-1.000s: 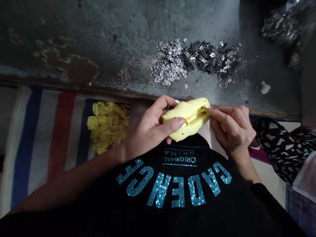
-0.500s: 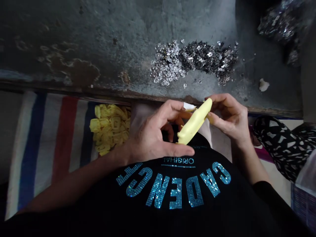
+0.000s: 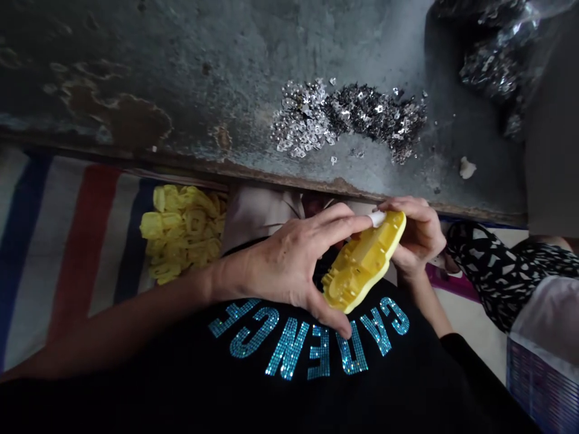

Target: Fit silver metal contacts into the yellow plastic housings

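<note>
A hollow yellow plastic shell (image 3: 362, 262) is held between my hands over my lap, tilted with its ribbed inside facing up. My left hand (image 3: 289, 256) curves around its left side, the taped index fingertip on the far part and the thumb by the near end. White tape (image 3: 377, 218) wraps that fingertip. My right hand (image 3: 418, 232) grips the far right end, its fingers partly hidden behind the shell. Beyond the hands, small silvery metal clips (image 3: 307, 117) lie heaped on the grey worktop (image 3: 217, 72).
On my left, a pile of yellow plastic parts (image 3: 183, 232) rests on a striped cloth (image 3: 81, 241). A clear bag of metal pieces (image 3: 493, 66) stands at the back right. A white scrap (image 3: 467, 168) lies near the worktop edge. At right is a person's patterned clothing (image 3: 484, 265).
The yellow shell has turned from its smooth outside to show its hollow inside, and sits slightly lower and further right. My left index finger has moved onto its far part.
</note>
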Demonstrator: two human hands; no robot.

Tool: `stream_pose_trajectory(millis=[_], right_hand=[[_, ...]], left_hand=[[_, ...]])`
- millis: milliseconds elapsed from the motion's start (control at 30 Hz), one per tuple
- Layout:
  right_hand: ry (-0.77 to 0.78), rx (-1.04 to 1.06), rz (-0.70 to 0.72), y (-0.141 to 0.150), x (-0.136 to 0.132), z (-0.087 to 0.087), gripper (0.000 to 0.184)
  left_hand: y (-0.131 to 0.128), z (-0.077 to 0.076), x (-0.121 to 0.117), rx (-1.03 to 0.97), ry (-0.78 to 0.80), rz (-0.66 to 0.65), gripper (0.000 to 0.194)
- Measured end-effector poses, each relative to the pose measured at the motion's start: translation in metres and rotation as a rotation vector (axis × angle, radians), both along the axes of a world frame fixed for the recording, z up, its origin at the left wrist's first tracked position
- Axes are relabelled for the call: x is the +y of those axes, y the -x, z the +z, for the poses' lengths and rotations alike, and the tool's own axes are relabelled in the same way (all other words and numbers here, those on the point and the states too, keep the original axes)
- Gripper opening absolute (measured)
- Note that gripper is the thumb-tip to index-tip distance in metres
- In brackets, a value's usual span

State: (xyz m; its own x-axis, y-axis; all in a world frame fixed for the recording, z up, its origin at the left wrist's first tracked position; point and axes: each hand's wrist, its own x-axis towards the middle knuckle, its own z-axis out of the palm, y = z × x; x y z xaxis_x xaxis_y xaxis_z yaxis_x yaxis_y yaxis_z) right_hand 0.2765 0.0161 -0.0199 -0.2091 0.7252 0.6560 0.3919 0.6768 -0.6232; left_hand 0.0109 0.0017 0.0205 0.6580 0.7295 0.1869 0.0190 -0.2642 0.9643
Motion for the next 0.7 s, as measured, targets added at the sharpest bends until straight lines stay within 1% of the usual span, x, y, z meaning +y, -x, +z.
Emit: stream_pose_trajectory(millis=[67, 133, 200, 233, 300, 333, 400, 467, 500, 533, 567, 600, 633, 667, 700], right_hand=[[-0.014, -0.006, -0.020, 0.000, 0.001, 0.000, 0.032], [-0.021, 0.003, -0.030, 0.002, 0.001, 0.000, 0.031], [0.008, 0.056, -0.035, 0.009, -0.002, -0.002, 0.031], [0.032, 0.104, -0.041, 0.013, -0.004, -0.003, 0.031], [0.101, 0.214, -0.063, 0.023, -0.008, -0.007, 0.029], [0.145, 0.263, -0.069, 0.026, -0.011, -0.009, 0.028], [0.261, 0.295, -0.026, 0.030, -0.013, -0.009, 0.028], [0.407, 0.233, 0.096, 0.027, -0.009, -0.004, 0.034], [0.456, 0.188, 0.162, 0.024, -0.005, 0.002, 0.042], [0.484, 0.136, 0.224, 0.022, 0.000, 0.010, 0.052], [0.497, 0.079, 0.280, 0.020, 0.005, 0.019, 0.062], [0.506, 0.019, 0.335, 0.020, 0.011, 0.028, 0.067], [0.528, -0.036, 0.386, 0.022, 0.015, 0.036, 0.067], [0.568, -0.081, 0.436, 0.025, 0.019, 0.043, 0.063], [0.622, -0.092, 0.471, 0.030, 0.021, 0.046, 0.057]], left_hand=[[0.000, -0.002, 0.000, -0.015, -0.003, 0.021, 0.114], [0.001, -0.004, 0.000, -0.040, -0.005, 0.040, 0.112], [0.001, -0.005, 0.000, -0.064, -0.007, 0.062, 0.111], [0.002, -0.005, -0.001, -0.075, -0.013, 0.090, 0.106], [0.006, -0.004, -0.005, -0.069, 0.003, 0.169, 0.086], [0.009, -0.002, -0.007, -0.059, 0.020, 0.225, 0.075], [0.017, 0.000, -0.012, -0.016, 0.040, 0.408, 0.057], [0.025, 0.005, -0.015, 0.077, 0.047, 0.615, 0.042], [0.029, 0.007, -0.014, 0.139, 0.035, 0.675, 0.036], [0.032, 0.010, -0.012, 0.216, 0.027, 0.664, 0.034], [0.034, 0.013, -0.009, 0.301, 0.031, 0.589, 0.035], [0.035, 0.016, -0.005, 0.378, 0.045, 0.484, 0.037], [0.036, 0.019, -0.002, 0.432, 0.067, 0.389, 0.037], [0.036, 0.020, 0.001, 0.445, 0.111, 0.316, 0.037], [0.036, 0.021, 0.003, 0.409, 0.175, 0.286, 0.037]])
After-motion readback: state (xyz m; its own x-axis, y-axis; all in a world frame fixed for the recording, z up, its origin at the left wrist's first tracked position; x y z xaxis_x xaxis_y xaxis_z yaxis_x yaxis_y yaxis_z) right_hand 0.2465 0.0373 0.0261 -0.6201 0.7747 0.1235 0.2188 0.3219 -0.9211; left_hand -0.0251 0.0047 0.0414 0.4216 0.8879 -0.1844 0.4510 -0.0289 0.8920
